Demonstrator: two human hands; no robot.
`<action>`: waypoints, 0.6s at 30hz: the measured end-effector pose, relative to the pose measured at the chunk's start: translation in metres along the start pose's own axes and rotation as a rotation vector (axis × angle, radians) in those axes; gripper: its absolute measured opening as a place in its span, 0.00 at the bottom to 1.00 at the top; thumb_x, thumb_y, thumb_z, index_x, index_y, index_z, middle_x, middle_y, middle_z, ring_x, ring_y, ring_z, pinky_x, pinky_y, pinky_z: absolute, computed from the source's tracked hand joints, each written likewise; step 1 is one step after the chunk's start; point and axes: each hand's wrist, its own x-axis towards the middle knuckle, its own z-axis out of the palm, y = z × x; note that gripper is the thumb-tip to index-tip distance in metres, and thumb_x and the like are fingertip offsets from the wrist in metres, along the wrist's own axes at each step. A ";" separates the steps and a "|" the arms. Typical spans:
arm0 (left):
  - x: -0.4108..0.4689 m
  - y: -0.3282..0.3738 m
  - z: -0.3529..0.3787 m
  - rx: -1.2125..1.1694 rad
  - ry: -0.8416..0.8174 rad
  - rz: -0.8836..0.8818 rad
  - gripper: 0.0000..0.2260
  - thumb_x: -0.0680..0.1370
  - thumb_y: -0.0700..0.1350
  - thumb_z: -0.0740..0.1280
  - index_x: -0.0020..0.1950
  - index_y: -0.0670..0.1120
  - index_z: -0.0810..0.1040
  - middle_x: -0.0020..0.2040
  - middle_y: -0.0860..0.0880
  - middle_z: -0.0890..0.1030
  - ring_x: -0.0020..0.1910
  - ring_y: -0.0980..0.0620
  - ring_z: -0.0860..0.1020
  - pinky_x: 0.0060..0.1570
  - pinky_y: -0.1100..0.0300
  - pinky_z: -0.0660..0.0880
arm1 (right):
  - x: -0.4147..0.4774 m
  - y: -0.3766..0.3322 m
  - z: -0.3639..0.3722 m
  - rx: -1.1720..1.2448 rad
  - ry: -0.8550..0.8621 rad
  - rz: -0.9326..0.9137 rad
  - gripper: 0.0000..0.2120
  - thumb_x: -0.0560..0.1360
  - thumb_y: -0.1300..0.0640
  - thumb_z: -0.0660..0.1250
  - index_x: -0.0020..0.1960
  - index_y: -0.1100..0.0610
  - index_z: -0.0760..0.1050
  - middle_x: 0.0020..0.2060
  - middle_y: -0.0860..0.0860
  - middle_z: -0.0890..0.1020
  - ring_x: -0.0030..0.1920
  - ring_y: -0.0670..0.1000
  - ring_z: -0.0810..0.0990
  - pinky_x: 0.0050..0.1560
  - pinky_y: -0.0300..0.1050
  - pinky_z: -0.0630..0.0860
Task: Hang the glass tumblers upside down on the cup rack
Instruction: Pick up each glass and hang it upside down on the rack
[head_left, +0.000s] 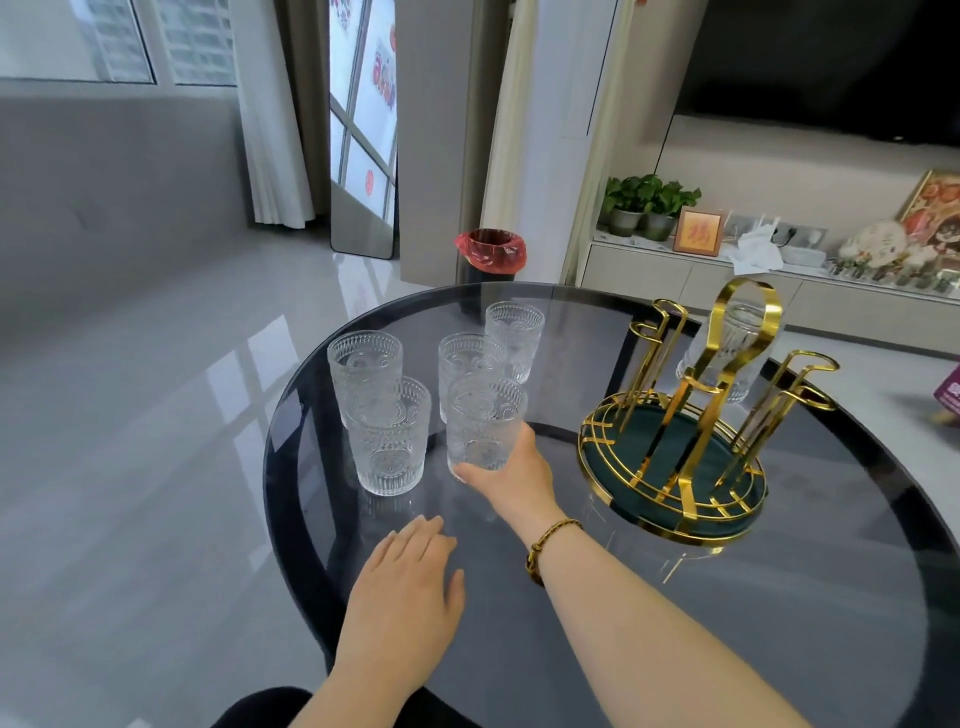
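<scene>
Several embossed glass tumblers stand upright on the round dark glass table (779, 597). My right hand (511, 475) grips the nearest tumbler (484, 423) around its base. Others stand at the left (389, 441), behind it (363, 374), in the middle (467, 358) and at the back (515, 335). The gold cup rack (675, 441) with a green base stands to the right. One tumbler (740, 338) hangs upside down on its far side. My left hand (405, 587) lies flat on the table, fingers apart, holding nothing.
The table's edge curves close to my body and to the left. Beyond it are a grey tiled floor, a bin with a red bag (491, 254), a leaning mirror (363, 130) and a low cabinet (727, 280) with plants and ornaments.
</scene>
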 end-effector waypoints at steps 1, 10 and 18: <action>0.000 0.001 0.000 -0.006 -0.016 -0.007 0.14 0.66 0.52 0.57 0.38 0.51 0.82 0.42 0.55 0.86 0.45 0.58 0.83 0.40 0.59 0.81 | 0.001 0.000 0.000 -0.001 0.004 -0.007 0.34 0.64 0.51 0.74 0.63 0.58 0.62 0.61 0.54 0.75 0.61 0.54 0.73 0.61 0.47 0.72; 0.000 -0.001 -0.001 0.078 -0.095 -0.033 0.15 0.65 0.53 0.55 0.37 0.53 0.81 0.43 0.56 0.86 0.45 0.59 0.83 0.41 0.60 0.81 | -0.022 0.006 -0.014 0.215 -0.041 -0.051 0.29 0.64 0.56 0.74 0.59 0.53 0.62 0.57 0.49 0.73 0.57 0.48 0.73 0.56 0.42 0.73; 0.000 0.005 -0.011 0.170 -0.072 -0.032 0.12 0.54 0.50 0.76 0.34 0.50 0.81 0.39 0.52 0.86 0.39 0.54 0.84 0.34 0.59 0.81 | -0.081 -0.006 -0.093 0.222 -0.037 -0.206 0.22 0.64 0.56 0.73 0.48 0.40 0.64 0.48 0.39 0.72 0.49 0.40 0.73 0.42 0.30 0.70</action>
